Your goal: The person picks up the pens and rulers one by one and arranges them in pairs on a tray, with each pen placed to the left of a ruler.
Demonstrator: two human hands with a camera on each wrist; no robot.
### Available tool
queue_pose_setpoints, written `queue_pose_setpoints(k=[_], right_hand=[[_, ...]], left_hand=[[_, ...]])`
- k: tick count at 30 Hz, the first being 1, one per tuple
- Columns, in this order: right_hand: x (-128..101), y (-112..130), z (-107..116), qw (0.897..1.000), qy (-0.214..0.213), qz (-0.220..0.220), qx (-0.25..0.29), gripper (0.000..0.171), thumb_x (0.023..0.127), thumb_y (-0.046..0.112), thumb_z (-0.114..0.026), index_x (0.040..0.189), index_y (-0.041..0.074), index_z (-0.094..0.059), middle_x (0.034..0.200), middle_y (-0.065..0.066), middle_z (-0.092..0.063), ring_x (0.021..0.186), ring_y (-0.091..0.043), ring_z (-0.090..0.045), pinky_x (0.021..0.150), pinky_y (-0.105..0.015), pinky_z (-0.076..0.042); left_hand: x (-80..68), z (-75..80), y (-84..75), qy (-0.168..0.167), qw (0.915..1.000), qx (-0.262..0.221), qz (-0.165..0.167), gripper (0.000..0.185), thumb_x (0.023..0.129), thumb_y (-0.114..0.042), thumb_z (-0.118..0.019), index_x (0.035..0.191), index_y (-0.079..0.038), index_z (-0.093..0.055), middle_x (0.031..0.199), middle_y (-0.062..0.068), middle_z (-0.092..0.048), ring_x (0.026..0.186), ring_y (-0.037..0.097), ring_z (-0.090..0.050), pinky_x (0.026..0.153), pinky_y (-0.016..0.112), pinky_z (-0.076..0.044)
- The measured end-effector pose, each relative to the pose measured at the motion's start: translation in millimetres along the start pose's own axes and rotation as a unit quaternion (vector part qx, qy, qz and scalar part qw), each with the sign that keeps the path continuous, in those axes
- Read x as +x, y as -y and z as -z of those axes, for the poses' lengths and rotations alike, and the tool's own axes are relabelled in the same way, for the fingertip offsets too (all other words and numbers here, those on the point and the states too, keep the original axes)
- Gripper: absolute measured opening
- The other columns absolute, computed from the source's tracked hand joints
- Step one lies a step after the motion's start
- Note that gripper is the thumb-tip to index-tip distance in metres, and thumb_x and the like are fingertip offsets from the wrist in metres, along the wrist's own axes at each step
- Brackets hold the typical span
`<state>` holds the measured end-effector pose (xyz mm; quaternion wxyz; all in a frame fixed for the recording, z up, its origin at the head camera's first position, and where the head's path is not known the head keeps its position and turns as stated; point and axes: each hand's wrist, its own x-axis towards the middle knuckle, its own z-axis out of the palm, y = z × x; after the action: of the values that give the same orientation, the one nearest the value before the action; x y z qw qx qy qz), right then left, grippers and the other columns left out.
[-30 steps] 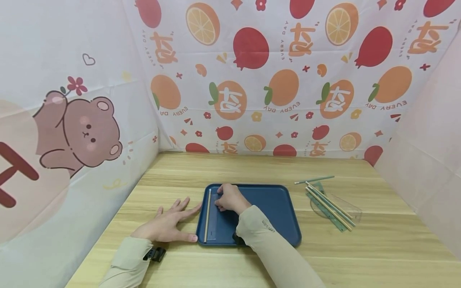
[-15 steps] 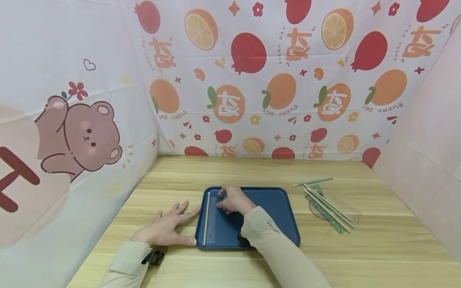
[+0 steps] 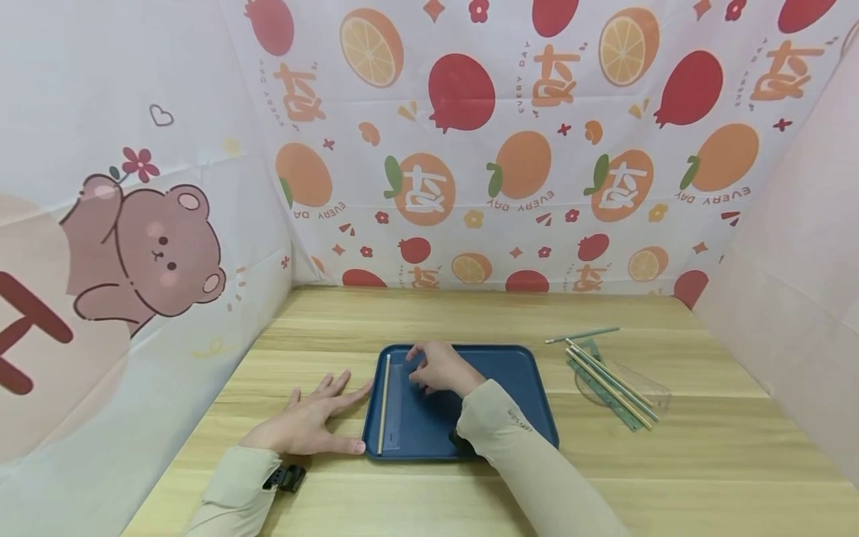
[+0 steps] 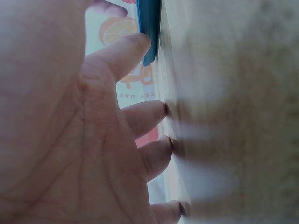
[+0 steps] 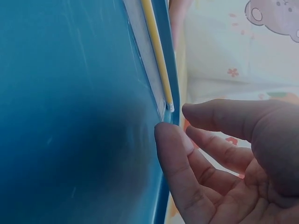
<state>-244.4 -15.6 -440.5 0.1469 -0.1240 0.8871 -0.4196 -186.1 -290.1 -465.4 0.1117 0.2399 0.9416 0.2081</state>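
My left hand (image 3: 302,426) rests with spread fingers on the table at the left of a blue tray (image 3: 496,373). Its thumb and index finger reach the tray's left rim; in the left wrist view other fingertips (image 4: 159,156) touch the wood. Inside the tray a yellow pencil (image 3: 384,406) lies along the left side, and a clear ruler (image 3: 394,410) lies parallel, just right of it. Over the tray, my right hand (image 3: 443,369) holds nothing, its fingers loosely bent. The right wrist view shows its thumb and index finger apart, near the ends of ruler and pencil (image 5: 159,51).
Right of the tray, several yellow and green pencils (image 3: 611,384) lie across a green ruler-like piece (image 3: 627,419) and a clear protractor (image 3: 661,395). A single green pencil (image 3: 582,335) lies behind them. Printed cloth (image 3: 510,246) hangs at the table's back edge.
My right hand has drawn back slightly to the right, away from the ruler, and its fingers have loosened. The left hand stays at the tray's left edge.
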Motion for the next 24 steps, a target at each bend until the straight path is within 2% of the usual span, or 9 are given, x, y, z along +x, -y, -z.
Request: queue_pose_setpoints(k=[16,24], right_hand=[[-7,-17,17,0.998,-0.008,0.031,-0.06,0.034,0.102,0.011,-0.074,0.135,0.005,-0.068,0.079,-0.003,-0.064,0.066,-0.021,-0.071,0.063,-0.029,-0.059],[-13,-19,21,0.998,-0.012,0.035,-0.053,0.034,0.103,0.013,-0.074,0.135,0.005,-0.067,0.082,-0.006,-0.067,0.068,-0.025,-0.07,0.066,-0.029,-0.058]], left_hand=[[2.2,0.0,-1.4,0.002,1.0,-0.001,-0.002,0.102,0.084,-0.07,-0.081,0.168,-0.03,-0.04,0.177,0.029,-0.018,0.16,0.064,-0.013,0.109,0.096,-0.004],[1.2,0.2,-3.1,0.004,1.0,-0.008,-0.001,0.102,0.084,-0.068,-0.082,0.168,-0.029,-0.04,0.177,0.029,-0.017,0.16,0.063,-0.012,0.109,0.095,-0.003]])
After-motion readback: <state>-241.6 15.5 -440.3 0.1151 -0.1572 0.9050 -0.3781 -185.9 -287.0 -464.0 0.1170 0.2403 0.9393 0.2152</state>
